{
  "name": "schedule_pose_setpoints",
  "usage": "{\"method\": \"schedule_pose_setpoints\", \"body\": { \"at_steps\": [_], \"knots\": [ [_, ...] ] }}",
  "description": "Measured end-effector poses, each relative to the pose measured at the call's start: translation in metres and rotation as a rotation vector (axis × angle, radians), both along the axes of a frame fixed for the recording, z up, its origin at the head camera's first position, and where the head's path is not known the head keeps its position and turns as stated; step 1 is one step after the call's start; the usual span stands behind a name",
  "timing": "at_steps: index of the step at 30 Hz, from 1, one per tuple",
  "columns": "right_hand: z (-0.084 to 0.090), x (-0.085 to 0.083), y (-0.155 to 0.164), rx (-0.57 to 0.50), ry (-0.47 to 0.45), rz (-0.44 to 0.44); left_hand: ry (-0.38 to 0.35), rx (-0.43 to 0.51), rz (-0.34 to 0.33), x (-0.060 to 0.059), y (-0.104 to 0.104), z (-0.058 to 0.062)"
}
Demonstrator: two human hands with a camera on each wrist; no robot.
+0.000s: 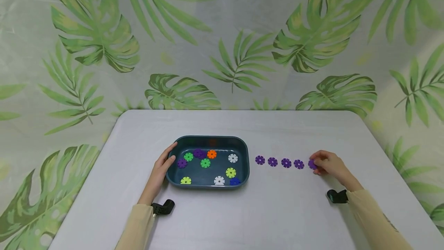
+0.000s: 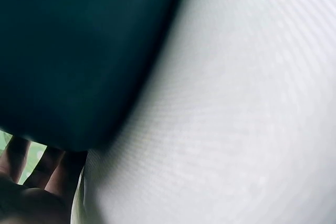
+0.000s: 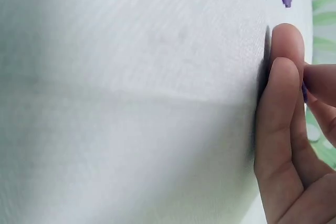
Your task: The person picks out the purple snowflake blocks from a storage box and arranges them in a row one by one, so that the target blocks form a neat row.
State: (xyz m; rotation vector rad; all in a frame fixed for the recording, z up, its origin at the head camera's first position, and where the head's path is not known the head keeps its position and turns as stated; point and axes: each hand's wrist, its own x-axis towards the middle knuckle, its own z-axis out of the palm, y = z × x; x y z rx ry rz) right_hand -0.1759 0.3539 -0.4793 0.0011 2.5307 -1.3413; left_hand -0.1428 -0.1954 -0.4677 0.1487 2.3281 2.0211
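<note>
A dark teal tray holds several notched plastic snowflake discs, among them an orange disc, a white disc and a yellow disc. My left hand grips the tray's left side, its thumb at the rim; the left wrist view shows fingers beside the tray wall. To the tray's right, several purple discs lie spaced in a row. At the row's right end, my right hand pinches another purple disc low at the tabletop. In the right wrist view its fingers mostly hide that disc.
A white cloth covers the table. Behind the far edge hangs a leaf-patterned curtain. Each wrist wears a black camera, the left camera near the tray's front corner.
</note>
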Motion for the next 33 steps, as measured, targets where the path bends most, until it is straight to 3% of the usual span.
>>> {"method": "schedule_pose_setpoints", "body": {
  "at_steps": [3, 6, 8, 13, 15, 18, 21, 27, 33],
  "knots": [
    [0.003, 0.001, -0.002, 0.099, 0.027, -0.003, 0.000, 0.010, 0.001, -0.001, 0.000, -0.002],
    [0.008, -0.001, -0.007, 0.149, 0.074, -0.011, 0.007, 0.017, 0.006, -0.006, -0.003, -0.012],
    [0.013, -0.004, -0.011, 0.110, 0.099, -0.017, 0.013, 0.015, 0.014, -0.009, -0.005, -0.020],
    [0.028, -0.015, -0.036, -0.099, 0.099, 0.004, 0.007, 0.004, 0.011, -0.008, -0.005, -0.017],
    [0.036, -0.019, -0.053, -0.172, 0.091, 0.030, 0.005, 0.009, 0.006, -0.008, -0.005, -0.016],
    [0.049, -0.024, -0.084, -0.265, 0.076, 0.085, 0.011, 0.016, 0.014, -0.013, -0.007, -0.028],
    [0.058, -0.030, -0.118, -0.334, 0.058, 0.138, 0.017, 0.010, 0.022, -0.014, -0.007, -0.031],
    [0.068, -0.042, -0.191, -0.385, -0.005, 0.235, 0.033, 0.008, 0.023, -0.013, -0.007, -0.030],
    [0.061, -0.051, -0.256, -0.376, -0.065, 0.348, 0.031, 0.012, 0.026, -0.013, -0.006, -0.031]
  ]
}}
